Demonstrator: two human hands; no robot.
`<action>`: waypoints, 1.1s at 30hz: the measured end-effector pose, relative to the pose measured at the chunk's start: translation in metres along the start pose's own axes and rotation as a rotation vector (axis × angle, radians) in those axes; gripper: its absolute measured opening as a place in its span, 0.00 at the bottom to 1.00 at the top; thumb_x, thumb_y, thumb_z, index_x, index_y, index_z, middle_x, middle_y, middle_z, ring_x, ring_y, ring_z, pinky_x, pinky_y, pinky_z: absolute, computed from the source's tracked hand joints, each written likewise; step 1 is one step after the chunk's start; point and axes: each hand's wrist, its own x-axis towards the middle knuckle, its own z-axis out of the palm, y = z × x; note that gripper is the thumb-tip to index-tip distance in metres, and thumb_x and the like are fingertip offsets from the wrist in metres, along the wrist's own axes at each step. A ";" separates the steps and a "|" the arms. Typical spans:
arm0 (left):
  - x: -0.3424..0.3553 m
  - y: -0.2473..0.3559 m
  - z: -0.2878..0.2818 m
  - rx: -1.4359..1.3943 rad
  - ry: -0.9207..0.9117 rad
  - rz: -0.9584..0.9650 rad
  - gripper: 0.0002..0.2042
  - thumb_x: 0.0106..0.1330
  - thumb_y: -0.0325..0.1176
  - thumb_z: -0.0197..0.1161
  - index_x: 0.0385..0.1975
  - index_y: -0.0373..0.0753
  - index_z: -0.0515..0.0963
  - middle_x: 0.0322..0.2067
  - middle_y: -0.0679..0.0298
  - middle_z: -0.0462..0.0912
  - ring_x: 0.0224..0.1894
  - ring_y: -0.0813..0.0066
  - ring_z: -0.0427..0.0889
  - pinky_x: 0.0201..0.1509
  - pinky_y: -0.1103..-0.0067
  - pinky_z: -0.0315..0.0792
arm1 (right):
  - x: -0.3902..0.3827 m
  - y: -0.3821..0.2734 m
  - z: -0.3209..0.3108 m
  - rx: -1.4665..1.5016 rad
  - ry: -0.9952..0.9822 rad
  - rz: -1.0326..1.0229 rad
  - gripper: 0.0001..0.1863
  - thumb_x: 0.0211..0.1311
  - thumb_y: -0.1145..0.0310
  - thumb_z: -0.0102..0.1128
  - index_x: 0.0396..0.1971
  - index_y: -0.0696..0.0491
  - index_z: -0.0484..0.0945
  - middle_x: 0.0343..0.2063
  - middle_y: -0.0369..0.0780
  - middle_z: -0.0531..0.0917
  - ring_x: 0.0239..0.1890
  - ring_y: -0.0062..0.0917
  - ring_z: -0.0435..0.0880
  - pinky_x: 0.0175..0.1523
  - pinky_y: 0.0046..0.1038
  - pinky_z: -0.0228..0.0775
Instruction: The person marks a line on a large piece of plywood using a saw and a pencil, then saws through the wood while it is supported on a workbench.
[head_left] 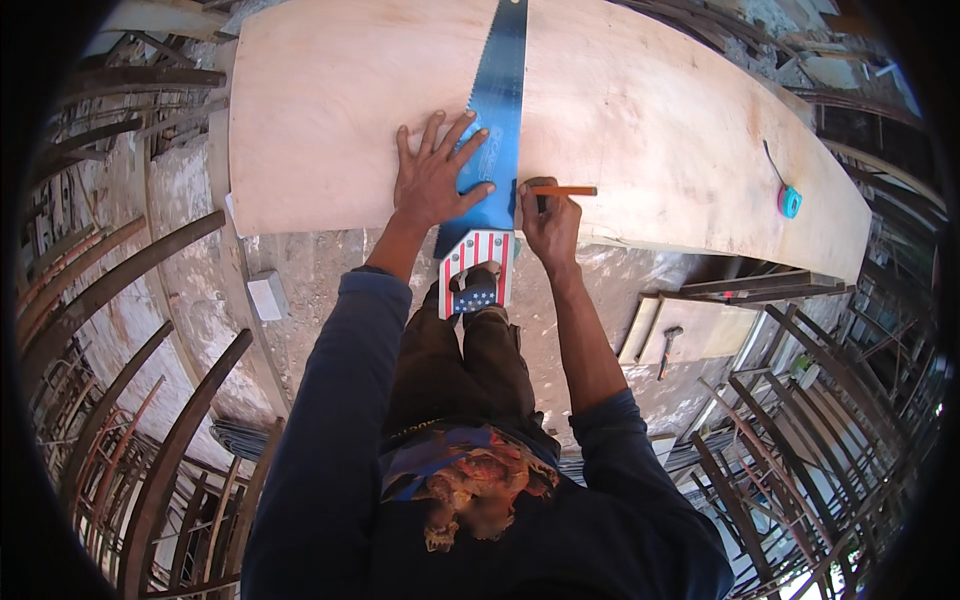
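We see the handsaw (498, 95) lying across the plywood sheet (330, 120), long axis running up the view, the left hand (436, 178) spread flat over its toothed side, the right hand (548, 222), nearer its straight back, pinching a pencil (575, 191).

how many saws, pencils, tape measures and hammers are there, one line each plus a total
Saw: 1, under the spread left hand
Pencil: 1, in the right hand
Tape measure: 1
Hammer: 1
Total: 4
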 end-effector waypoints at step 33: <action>0.005 -0.007 -0.006 -0.103 0.009 -0.016 0.36 0.52 0.62 0.66 0.64 0.59 0.72 0.72 0.72 0.60 0.72 0.59 0.57 0.68 0.38 0.47 | 0.361 -0.043 0.002 0.323 0.520 -0.343 0.12 0.63 0.64 0.65 0.30 0.60 0.84 0.20 0.47 0.84 0.21 0.35 0.82 0.31 0.32 0.71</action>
